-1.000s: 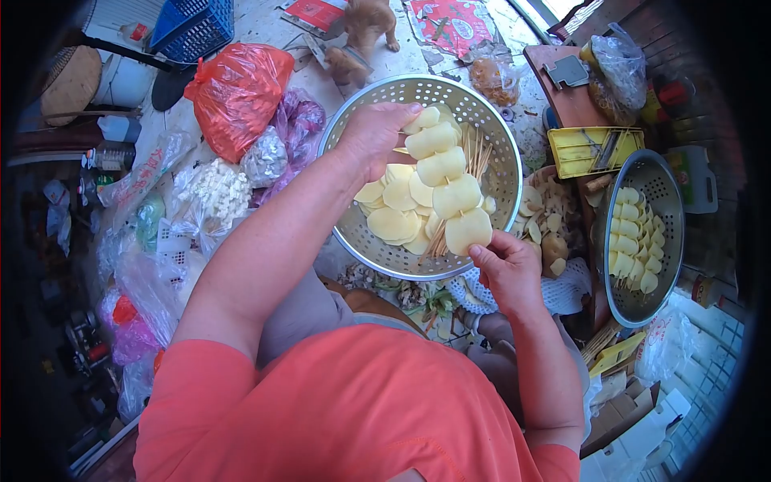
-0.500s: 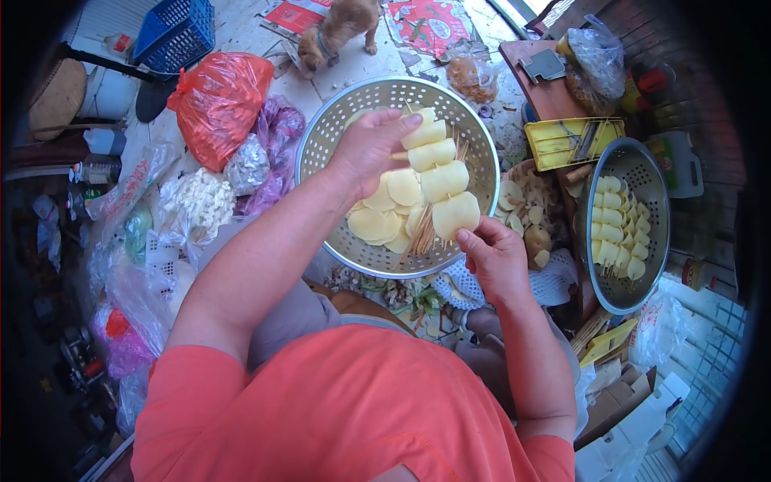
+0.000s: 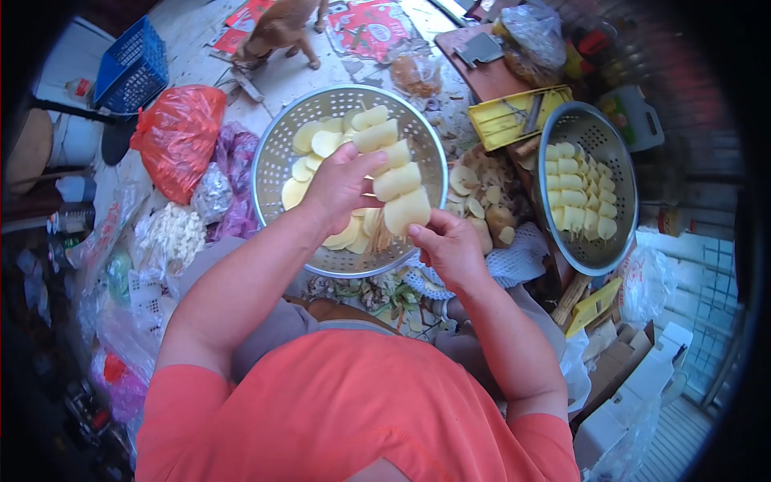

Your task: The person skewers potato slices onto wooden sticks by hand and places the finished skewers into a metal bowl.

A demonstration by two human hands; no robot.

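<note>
Above the colander point(image 3: 268, 161), skewered slices point(image 3: 395, 181) are grasped mid-row by the left hand point(image 3: 339, 185) and pinched at one end by the right hand point(image 3: 453, 247), presumably for steadiness.

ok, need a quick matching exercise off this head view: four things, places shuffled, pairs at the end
Things
1. Left hand
2. Right hand
3. Loose slices
4. Blue basket

Places
A. Lying in the colander below the hands
B. At the lowest slice of the held row
C. Upper left of the picture
D. At the left side of the held row

Pairs: 1-D, 2-B, 3-A, 4-C
</note>
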